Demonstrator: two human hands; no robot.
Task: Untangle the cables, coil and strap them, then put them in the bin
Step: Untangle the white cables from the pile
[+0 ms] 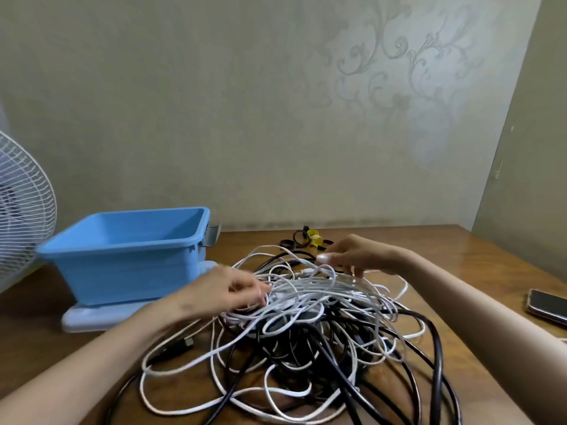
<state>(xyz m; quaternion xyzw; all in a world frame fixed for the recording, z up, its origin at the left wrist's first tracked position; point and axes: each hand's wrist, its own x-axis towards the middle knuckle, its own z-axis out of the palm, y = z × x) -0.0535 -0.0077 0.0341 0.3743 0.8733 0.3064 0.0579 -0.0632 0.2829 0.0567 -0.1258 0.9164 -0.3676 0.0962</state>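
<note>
Sprawling across the middle of the wooden table (445, 240), a tangle of white and black cables (306, 326) lies loose. The left hand (227, 289) reaches in from the near left, its fingers curled round a few white strands at the top of the heap. The right hand (352, 256) hovers over the far side of the pile, fingers bent downward; blur hides whether it grips anything. Left of the tangle a blue bin (129, 265) stands on a pale lid (92, 320). Black and yellow straps (306, 239) lie just beyond the right hand. A phone (546, 306) rests at the right, a white fan (21, 204) at the far left.
</note>
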